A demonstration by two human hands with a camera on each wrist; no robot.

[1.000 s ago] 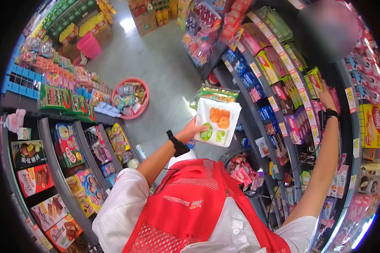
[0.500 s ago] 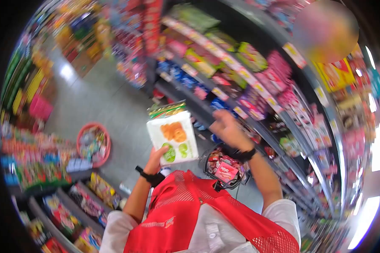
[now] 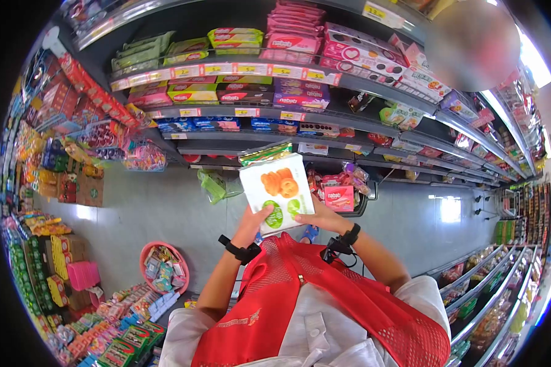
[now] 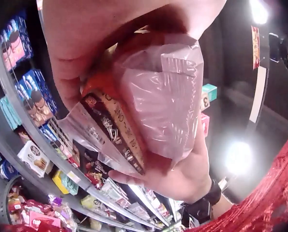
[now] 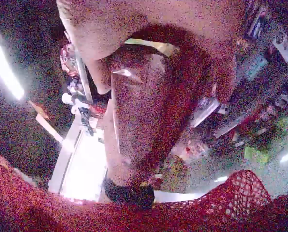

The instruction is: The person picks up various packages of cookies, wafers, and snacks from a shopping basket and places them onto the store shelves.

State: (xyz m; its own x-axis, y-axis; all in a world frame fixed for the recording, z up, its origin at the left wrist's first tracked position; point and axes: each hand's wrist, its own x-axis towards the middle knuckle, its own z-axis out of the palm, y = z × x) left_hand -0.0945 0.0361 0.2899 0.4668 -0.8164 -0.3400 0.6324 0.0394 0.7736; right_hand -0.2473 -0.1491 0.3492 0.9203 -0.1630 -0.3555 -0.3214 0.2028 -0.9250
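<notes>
A white snack packet [image 3: 280, 191] with orange biscuits and green spots printed on its front is held up before the chest. Its left lower edge is gripped by my left hand [image 3: 249, 224], thumb on the front. My right hand [image 3: 319, 218] holds the lower right corner, thumb also on the front. Behind the white packet, a green and gold packet [image 3: 266, 154] shows along the top. In the left wrist view, a crinkled clear wrapper [image 4: 161, 108] and a brown printed strip [image 4: 116, 128] lie between the two hands. The right wrist view is dark and grainy.
Ahead, a shelf [image 3: 226, 68] carries boxed wafers and biscuits. On the floor beneath stands a dark basket [image 3: 374, 194] of packets, a pink nabati box [image 3: 338, 199] on top. A green bag [image 3: 212, 185] lies nearby. Left stands a pink tub [image 3: 144, 264] of small packets.
My right hand has come away from a green-yellow packet on the shelf and now holds the white packet alongside my left hand. The view has swung right to face the shelf.
</notes>
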